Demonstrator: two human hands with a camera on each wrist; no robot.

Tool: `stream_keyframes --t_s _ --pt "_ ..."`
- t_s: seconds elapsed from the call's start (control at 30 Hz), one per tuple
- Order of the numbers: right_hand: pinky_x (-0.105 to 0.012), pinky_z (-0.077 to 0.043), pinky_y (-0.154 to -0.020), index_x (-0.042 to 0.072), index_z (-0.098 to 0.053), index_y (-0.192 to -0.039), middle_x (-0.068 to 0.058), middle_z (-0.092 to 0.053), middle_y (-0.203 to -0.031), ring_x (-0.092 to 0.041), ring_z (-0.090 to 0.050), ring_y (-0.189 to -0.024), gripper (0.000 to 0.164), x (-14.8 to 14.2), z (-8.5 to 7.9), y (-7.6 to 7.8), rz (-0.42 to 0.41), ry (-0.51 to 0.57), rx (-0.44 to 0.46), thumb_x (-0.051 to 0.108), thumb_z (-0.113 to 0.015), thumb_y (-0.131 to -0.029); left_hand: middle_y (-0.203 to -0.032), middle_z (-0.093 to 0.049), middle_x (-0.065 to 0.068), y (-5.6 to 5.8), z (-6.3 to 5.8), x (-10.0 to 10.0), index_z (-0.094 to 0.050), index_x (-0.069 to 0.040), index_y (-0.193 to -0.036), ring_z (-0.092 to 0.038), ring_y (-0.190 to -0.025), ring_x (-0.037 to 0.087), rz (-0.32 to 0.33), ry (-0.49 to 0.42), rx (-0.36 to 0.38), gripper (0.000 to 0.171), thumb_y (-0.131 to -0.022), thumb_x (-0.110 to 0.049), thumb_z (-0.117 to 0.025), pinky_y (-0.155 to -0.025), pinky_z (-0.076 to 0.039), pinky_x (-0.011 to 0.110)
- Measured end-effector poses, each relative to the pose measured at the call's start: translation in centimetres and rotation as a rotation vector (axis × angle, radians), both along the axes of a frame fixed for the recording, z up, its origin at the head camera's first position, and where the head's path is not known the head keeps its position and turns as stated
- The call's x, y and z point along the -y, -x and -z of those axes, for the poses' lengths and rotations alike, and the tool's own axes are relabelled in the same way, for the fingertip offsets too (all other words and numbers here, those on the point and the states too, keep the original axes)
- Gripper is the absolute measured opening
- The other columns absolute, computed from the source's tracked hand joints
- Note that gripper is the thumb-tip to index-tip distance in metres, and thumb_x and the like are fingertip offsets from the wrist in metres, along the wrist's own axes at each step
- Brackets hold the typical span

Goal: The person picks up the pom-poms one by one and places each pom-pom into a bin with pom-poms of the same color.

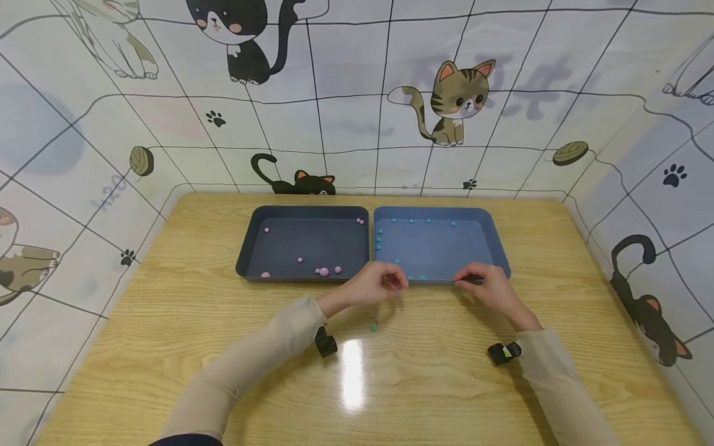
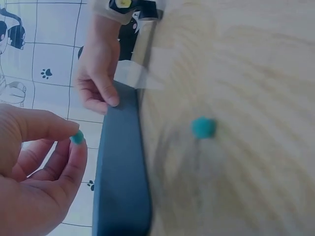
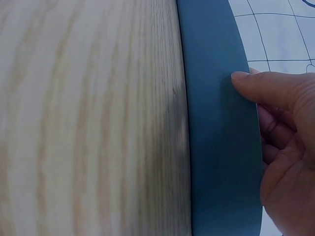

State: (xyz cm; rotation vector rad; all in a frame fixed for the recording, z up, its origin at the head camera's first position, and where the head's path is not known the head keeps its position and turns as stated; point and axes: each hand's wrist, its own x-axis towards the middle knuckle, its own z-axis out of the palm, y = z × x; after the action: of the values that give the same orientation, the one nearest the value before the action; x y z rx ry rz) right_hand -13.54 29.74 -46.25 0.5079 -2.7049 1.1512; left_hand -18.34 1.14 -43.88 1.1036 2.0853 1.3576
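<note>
My left hand [image 1: 376,283] pinches a small teal ball [image 2: 77,137] between thumb and fingertips, above the front edge of the blue tray near its left corner. The right hand [image 1: 491,290] grips the front wall of that blue tray [image 1: 474,244], thumb on the outer face [image 3: 224,147] and fingers over the rim. Several more teal balls [image 1: 411,220] lie inside, mostly along the back and left sides. Another teal ball [image 2: 204,128] sits on the wooden table in front of the trays, below the left hand in the head view.
A dark grey tray [image 1: 279,244] stands directly left of the blue one, with several pink balls [image 1: 324,272] of differing sizes. Both rest on a wood-grain table [image 1: 435,384]. Cat-patterned sheeting [image 1: 357,124] rises behind and at both sides.
</note>
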Motion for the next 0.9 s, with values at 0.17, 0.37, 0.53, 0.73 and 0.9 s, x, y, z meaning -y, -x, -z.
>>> stream_keyframes --t_s 0.17,0.37,0.53,0.73,0.9 --pt "-0.017 -0.049 -0.062 0.006 -0.072 -0.081 -0.004 -0.067 -0.081 -0.005 -0.061 -0.072 0.013 0.0 0.0 0.0 0.004 0.008 0.008 -0.005 -0.072 -0.077 -0.097 -0.063 0.021 1.1 -1.2 -0.7 -0.064 0.005 -0.094 -0.061 -0.088 0.022 -0.024 -0.025 0.010 0.014 -0.082 0.011 -0.058 -0.079 -0.050 0.020" --pt "-0.017 -0.049 -0.062 0.005 -0.071 -0.081 -0.004 -0.067 -0.081 -0.007 -0.061 -0.072 0.011 0.0 0.0 0.0 0.015 0.012 0.020 -0.005 -0.072 -0.077 -0.099 -0.061 0.022 2.2 -2.0 -1.8 -0.062 0.007 -0.097 -0.060 -0.094 0.032 -0.060 -0.063 0.068 0.015 -0.083 0.011 -0.057 -0.080 -0.049 0.022" --pt "-0.017 -0.049 -0.062 0.005 -0.071 -0.081 -0.005 -0.067 -0.081 -0.007 -0.061 -0.073 0.011 0.1 0.1 0.0 0.014 0.012 0.015 -0.006 -0.071 -0.077 -0.101 -0.060 0.022 2.9 -2.3 -2.5 -0.061 0.008 -0.098 -0.059 -0.096 0.035 -0.097 -0.069 0.088 0.015 -0.083 0.011 -0.059 -0.080 -0.049 0.022" --pt "-0.018 -0.049 -0.063 0.006 -0.072 -0.081 -0.003 -0.067 -0.081 -0.005 -0.060 -0.074 0.012 -0.1 0.2 0.1 0.005 0.010 0.003 -0.005 -0.072 -0.077 -0.103 -0.058 0.028 3.7 -2.4 -3.0 -0.061 0.009 -0.098 -0.058 -0.097 0.036 -0.105 -0.088 0.103 0.015 -0.084 0.012 -0.058 -0.079 -0.050 0.023" --pt "-0.017 -0.050 -0.064 0.006 -0.072 -0.081 -0.002 -0.068 -0.081 -0.004 -0.060 -0.075 0.012 -0.2 0.3 0.2 0.000 0.021 0.002 -0.005 -0.073 -0.077 -0.103 -0.059 0.026 4.0 -2.5 -3.4 -0.062 0.005 -0.096 -0.059 -0.095 0.032 -0.127 -0.079 0.101 0.014 -0.084 0.012 -0.058 -0.076 -0.050 0.023"
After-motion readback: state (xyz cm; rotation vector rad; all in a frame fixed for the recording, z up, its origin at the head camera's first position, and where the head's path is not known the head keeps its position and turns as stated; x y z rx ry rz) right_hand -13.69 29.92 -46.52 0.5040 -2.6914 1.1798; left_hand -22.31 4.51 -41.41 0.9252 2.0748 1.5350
